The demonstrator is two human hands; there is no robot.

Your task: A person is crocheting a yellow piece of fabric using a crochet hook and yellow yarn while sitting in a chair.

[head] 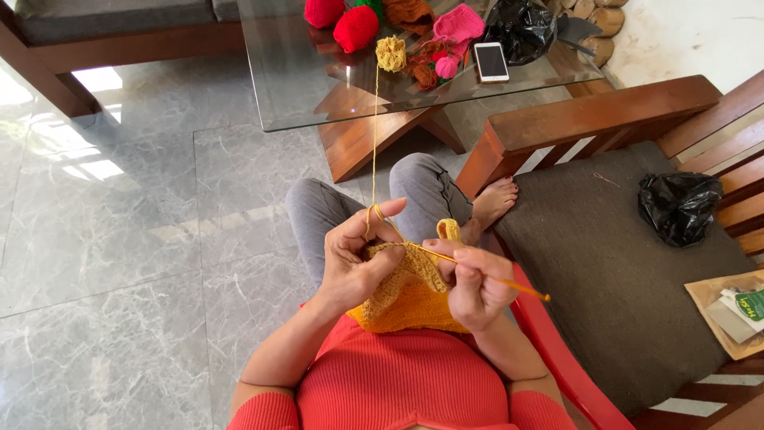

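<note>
Head view: left hand (354, 259) grip pinched on yellow-orange crocheted fabric piece (407, 296) over lap, strand looped over finger; right hand (476, 285) grip closed on slim orange crochet hook (485, 275); small yellow yarn ball (391, 53) near front edge of glass surface (294, 87), well apart from hands

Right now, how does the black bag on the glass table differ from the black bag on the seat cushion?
The black bag on the glass table looks larger and more spread out; the black bag on the seat cushion is a smaller, tighter bundle. The table bag lies among things, next to a phone and knitted pieces; the cushion bag sits by itself on the dark cushion. Both are crumpled, glossy black plastic.
</note>
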